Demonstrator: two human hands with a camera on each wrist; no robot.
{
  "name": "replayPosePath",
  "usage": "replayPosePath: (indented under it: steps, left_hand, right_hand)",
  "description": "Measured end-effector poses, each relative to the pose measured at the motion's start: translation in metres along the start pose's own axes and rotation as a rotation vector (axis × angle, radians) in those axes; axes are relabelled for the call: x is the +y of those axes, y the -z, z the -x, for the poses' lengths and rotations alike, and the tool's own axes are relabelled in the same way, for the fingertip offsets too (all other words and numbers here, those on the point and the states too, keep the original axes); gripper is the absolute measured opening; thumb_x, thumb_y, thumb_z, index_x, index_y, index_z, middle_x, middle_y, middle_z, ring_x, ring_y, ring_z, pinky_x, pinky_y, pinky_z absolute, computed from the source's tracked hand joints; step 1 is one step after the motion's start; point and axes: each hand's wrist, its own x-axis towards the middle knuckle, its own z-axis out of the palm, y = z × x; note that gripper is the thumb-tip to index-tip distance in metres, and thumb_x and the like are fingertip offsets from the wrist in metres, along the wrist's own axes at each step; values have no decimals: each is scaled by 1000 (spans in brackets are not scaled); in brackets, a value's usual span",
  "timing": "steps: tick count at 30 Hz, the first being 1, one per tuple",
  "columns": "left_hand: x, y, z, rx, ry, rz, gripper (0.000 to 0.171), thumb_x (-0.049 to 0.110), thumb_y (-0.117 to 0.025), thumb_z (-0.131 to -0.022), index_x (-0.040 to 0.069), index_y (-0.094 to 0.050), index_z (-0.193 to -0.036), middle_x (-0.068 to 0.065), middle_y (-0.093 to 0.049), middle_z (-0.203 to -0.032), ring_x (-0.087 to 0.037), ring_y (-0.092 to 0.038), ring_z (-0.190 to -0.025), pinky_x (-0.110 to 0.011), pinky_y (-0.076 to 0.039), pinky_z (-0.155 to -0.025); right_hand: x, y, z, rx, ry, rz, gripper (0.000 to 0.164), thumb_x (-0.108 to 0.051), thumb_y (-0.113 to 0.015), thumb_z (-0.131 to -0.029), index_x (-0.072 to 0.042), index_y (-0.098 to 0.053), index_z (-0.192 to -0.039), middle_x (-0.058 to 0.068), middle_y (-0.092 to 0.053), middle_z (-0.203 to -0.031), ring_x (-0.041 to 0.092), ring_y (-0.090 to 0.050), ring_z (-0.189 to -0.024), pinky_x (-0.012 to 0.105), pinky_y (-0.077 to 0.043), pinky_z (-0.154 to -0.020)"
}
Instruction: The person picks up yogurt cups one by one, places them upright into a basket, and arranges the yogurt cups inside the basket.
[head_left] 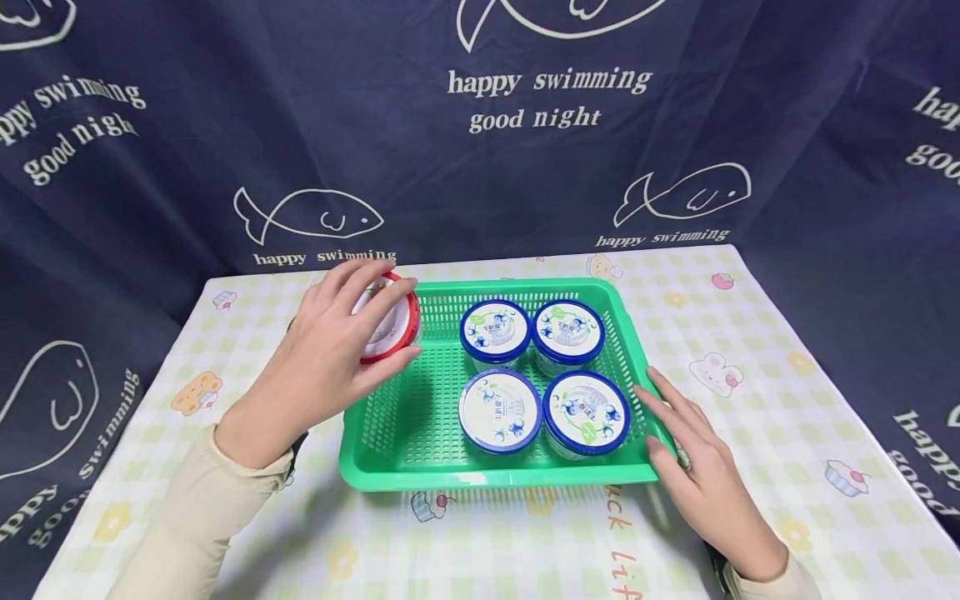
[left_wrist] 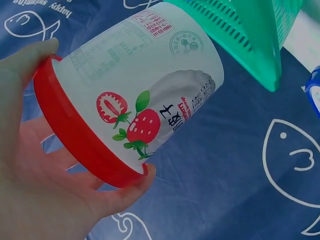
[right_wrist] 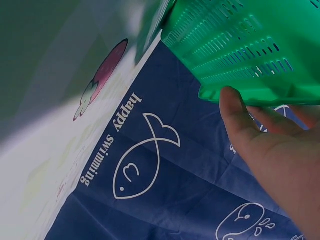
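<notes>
In the head view, my left hand point(head_left: 330, 342) holds a tub with a red lid point(head_left: 408, 329) over the left end of a green basket point(head_left: 480, 479). The left wrist view shows this white strawberry tub point(left_wrist: 135, 95) gripped round its red rim by thumb and fingers. My right hand point(head_left: 697, 471) is at the basket's right rim. In the right wrist view its thumb point(right_wrist: 232, 102) lies against the rim, with the other fingers partly hidden behind it. Several blue-lidded tubs point(head_left: 498, 410) stand upright in the basket's right half.
The basket rests on a table with a checked, cartoon-print cloth point(head_left: 262, 333). Dark blue curtains point(head_left: 487, 192) with white fish and lettering hang behind the table and at both sides.
</notes>
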Motion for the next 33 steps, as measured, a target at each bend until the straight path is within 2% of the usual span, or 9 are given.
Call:
replayPosePath:
  steps: [8, 15, 33]
  left_hand:
    - [-2, -13, -4, -10, -27, 23, 58, 40, -75, -83, 13, -59, -132, -15, -52, -138, -37, -41, -132, -61, -37, -100]
    - [-4, -21, -3, -17, -30, 35, 57, 40, -74, -84, 14, -59, -132, -15, -52, -138, -37, -41, -132, -58, -40, -94]
    - [-9, -43, -6, -76, -32, 42, 58, 42, -74, -85, 14, -59, -134, -14, -50, -139, -36, -41, -132, -57, -41, -93]
  right_hand:
    - [0, 1, 0, 2, -3, 0, 59, 1, -60, -91, -17, -51, -146, 2, -34, -160, 16, -29, -146, 10, -19, -110]
    - [-1, 1, -1, 5, 3, -4, 59, 1, -60, -91, -17, -51, -146, 2, -34, -159, 15, -29, -146, 9, -19, -110]
    - [-1, 1, 0, -11, -7, 0, 60, 1, -61, -91, -17, -50, -147, 3, -33, -160, 16, -28, -147, 10, -19, -111]
